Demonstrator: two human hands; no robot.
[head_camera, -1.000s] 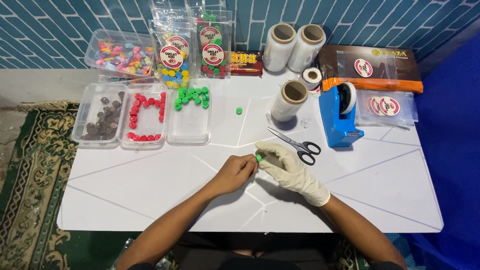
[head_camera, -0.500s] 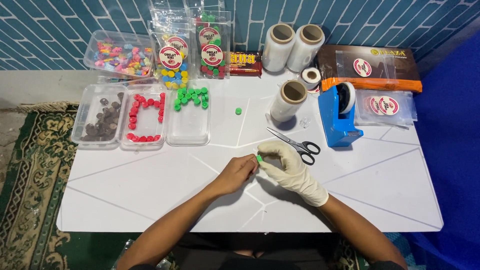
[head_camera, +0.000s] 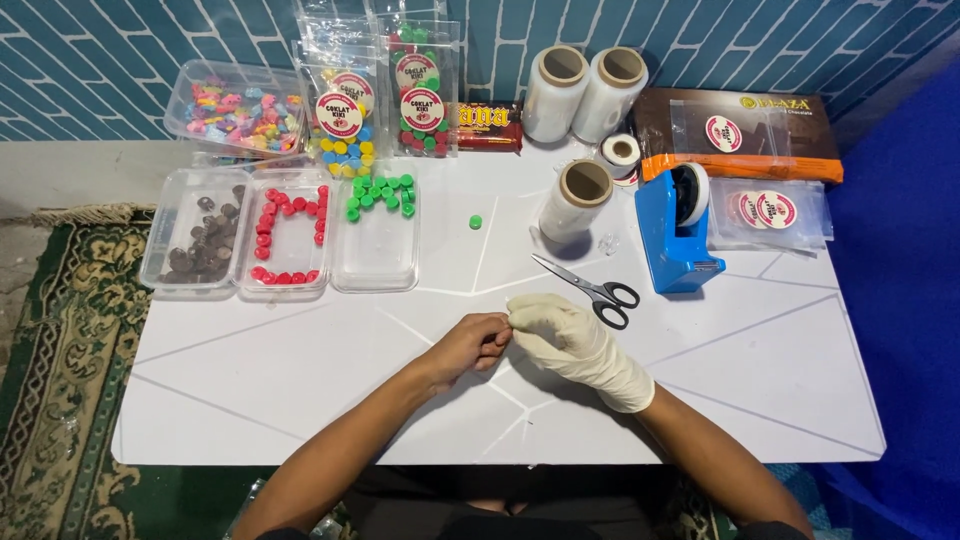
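- Both hands meet at mid-tabletop (head_camera: 300, 400): the bare left hand (head_camera: 470, 345) and the gloved right hand (head_camera: 560, 335) pinch together on something too small to make out.
- Judged step: fingertip work on one small piece (a steady grip matters).
- Trays: brown pieces (head_camera: 200, 245), red pieces (head_camera: 290, 235), green pieces (head_camera: 380, 195); one stray green piece (head_camera: 475, 222) lies beside them.

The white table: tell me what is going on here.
A person sits at the white table. The bare left hand and the gloved right hand meet at the fingertips, pinching something too small to tell. Scissors lie just beyond. Trays of brown, red and green sweets stand to the left.
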